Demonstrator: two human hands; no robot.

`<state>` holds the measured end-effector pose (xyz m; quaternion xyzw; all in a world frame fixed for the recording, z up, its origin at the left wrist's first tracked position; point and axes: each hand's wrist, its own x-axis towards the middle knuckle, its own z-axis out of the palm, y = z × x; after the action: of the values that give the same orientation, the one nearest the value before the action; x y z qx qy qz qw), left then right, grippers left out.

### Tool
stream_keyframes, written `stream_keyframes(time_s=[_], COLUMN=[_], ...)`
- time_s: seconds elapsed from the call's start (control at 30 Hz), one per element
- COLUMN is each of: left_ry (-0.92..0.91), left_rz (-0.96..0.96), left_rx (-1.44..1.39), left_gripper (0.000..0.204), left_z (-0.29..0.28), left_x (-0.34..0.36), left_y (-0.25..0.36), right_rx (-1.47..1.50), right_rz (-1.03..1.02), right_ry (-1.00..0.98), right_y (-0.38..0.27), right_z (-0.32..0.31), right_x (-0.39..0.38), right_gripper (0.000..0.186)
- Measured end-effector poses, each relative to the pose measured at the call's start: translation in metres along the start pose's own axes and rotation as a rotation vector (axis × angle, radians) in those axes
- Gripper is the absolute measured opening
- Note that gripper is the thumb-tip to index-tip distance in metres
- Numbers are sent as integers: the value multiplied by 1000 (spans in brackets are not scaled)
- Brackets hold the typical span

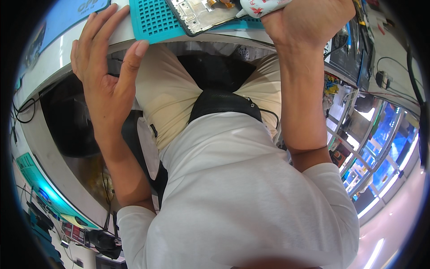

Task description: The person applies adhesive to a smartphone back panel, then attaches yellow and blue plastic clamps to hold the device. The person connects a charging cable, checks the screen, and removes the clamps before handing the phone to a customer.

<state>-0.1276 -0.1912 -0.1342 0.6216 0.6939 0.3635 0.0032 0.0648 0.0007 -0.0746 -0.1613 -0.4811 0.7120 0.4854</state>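
White btl (263,7) in R hand (309,20), nr phone frame (202,19), L hand (104,67) splayed

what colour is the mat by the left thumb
Teal, with a grid of small square recesses; the mat shows in the head view.

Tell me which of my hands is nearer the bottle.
Right. Your right hand is at the bottle, gripping it. Your left hand is open, well off to the bottle's left, beyond the phone part and by the mat.
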Motion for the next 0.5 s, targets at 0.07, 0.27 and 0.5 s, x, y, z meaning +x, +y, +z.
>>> stream_keyframes(time_s=[0.07,0.27,0.5], left_ry=[4,3,3], left_rz=[8,23,19], left_rx=[0,15,30], left_gripper=[49,50,50], left_z=[0,1,1], left_x=[0,-1,-3], left_y=[0,-4,-6], right_rx=[91,38,60], right_rz=[60,99,235], right_ry=[28,-40,64], right_y=[4,10,0], right_z=[4,21,56], right_x=[-2,-2,-10], right_gripper=[41,43,43])
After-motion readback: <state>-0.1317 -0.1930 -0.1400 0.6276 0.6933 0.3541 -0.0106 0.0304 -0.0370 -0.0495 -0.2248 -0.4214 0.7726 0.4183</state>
